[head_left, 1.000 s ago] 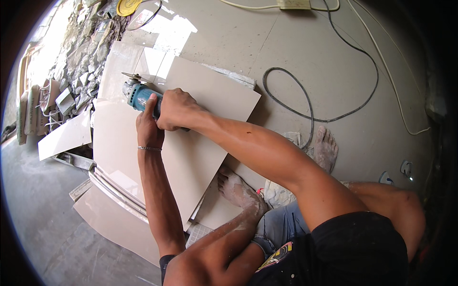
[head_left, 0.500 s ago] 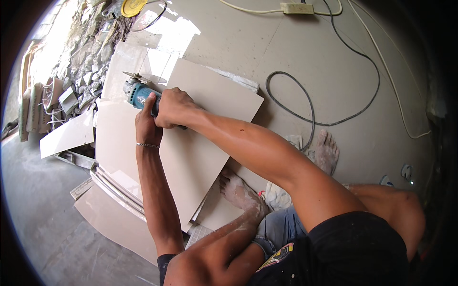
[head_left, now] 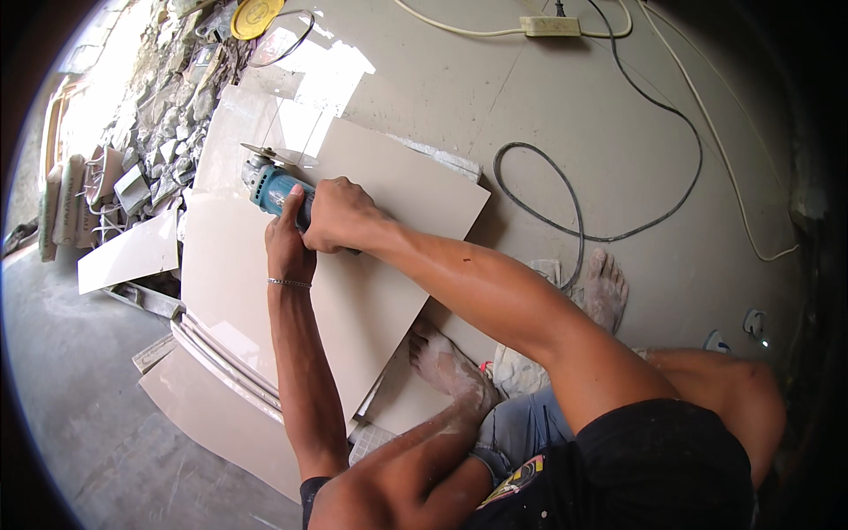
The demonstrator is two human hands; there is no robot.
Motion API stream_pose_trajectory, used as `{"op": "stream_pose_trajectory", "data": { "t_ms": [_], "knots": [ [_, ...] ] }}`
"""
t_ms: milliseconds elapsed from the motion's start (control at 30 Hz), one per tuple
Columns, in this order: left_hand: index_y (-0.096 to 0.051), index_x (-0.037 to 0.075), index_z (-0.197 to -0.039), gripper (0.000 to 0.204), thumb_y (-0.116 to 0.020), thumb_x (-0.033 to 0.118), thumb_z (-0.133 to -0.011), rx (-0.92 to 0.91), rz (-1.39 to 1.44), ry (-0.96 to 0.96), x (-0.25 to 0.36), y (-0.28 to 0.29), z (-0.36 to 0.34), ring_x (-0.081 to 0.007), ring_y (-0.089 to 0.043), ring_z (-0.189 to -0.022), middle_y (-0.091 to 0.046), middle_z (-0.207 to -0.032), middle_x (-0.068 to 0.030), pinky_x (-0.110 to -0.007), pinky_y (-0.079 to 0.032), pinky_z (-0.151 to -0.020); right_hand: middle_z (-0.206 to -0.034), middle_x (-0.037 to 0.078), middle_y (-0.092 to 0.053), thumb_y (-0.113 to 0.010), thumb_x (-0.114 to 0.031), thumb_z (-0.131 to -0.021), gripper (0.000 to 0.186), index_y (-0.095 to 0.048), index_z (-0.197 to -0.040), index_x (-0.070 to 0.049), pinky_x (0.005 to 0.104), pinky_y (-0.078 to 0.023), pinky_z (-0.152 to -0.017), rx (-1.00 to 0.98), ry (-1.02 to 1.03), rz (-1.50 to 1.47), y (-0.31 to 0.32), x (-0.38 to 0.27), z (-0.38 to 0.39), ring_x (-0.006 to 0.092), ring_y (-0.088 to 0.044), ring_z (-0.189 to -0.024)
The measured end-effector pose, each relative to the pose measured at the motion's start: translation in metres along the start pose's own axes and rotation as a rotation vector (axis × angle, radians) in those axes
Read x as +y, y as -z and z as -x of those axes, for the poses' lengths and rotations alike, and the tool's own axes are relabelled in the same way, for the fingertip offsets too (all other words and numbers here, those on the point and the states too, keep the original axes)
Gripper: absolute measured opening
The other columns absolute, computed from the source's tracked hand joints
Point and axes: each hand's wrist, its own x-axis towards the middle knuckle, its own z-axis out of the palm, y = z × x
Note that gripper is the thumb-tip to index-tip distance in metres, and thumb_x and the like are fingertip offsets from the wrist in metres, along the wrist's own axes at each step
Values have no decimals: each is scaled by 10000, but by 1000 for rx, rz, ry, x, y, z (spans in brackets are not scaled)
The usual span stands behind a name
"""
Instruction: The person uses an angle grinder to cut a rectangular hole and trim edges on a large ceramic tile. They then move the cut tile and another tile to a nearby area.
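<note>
Both my hands grip a teal angle grinder (head_left: 275, 188) above a stack of beige tiles (head_left: 358, 296). My left hand (head_left: 289, 243), below a thin bracelet, is closed around the front of the body with the thumb along it. Wrapped around the rear part is my right hand (head_left: 340, 215), which hides most of the handle. The thin cutting disc (head_left: 268, 154) points away from me, over the far part of the tiles. Whether the disc touches a tile I cannot tell.
Rubble (head_left: 168, 150) is heaped at the far left beside a leaning tile offcut (head_left: 132, 254). A black cord (head_left: 565, 181) loops over the floor at right, near a white extension socket (head_left: 550, 26). My bare feet (head_left: 446, 362) are beside the stack. A yellow lid (head_left: 255, 16) lies at the top.
The grinder and both hands have shifted slightly right and nearer to me. The whole scene has also moved a little in the picture. Both hands keep their grip.
</note>
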Motion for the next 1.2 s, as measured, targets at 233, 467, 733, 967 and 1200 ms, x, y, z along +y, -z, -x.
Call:
{"op": "stream_pose_trajectory", "data": {
  "t_ms": [233, 467, 733, 967, 1200],
  "knots": [
    [-642, -78, -1134, 404, -779, 285, -1020, -22, 15, -1, -4, 3, 1, -169, -716, -849, -719, -986, -90, -330, -594, -769, -1259, 291, -714, -799, -118, -703, 548, -692, -1179, 131, 389, -625, -992, 16, -47, 29, -1, -2, 1, 373, -743, -1186],
    [-643, -73, -1139, 404, -780, 288, -1020, -25, 2, 8, -4, 4, -1, -173, -719, -864, -722, -1004, -94, -331, -597, -780, -1267, 284, -716, -813, -142, -715, 554, -696, -1188, 121, 388, -620, -1005, -6, -61, 16, 3, -3, 4, 369, -740, -1195],
    [-646, -78, -1136, 413, -780, 295, -1019, -15, 4, 21, -4, 3, -1, -175, -723, -861, -727, -1006, -99, -329, -593, -782, -1290, 303, -693, -796, -124, -718, 547, -687, -1188, 133, 393, -614, -1014, -6, -44, 17, 4, -2, 6, 372, -724, -1221],
    [-667, -66, -1114, 365, -759, 278, -1035, -41, 8, 13, -4, 4, -3, -162, -722, -856, -732, -989, -82, -320, -585, -771, -1277, 301, -698, -788, -107, -710, 541, -687, -1184, 133, 392, -618, -1003, -42, -55, 0, 4, -2, 3, 371, -727, -1215],
    [-675, -54, -1084, 345, -752, 279, -1039, -38, 0, 17, -2, 0, 2, -156, -718, -840, -733, -972, -79, -320, -581, -748, -1260, 295, -709, -789, -104, -694, 540, -693, -1169, 135, 388, -620, -1000, -15, -31, 7, 2, -1, 3, 374, -736, -1197]
  ]
}}
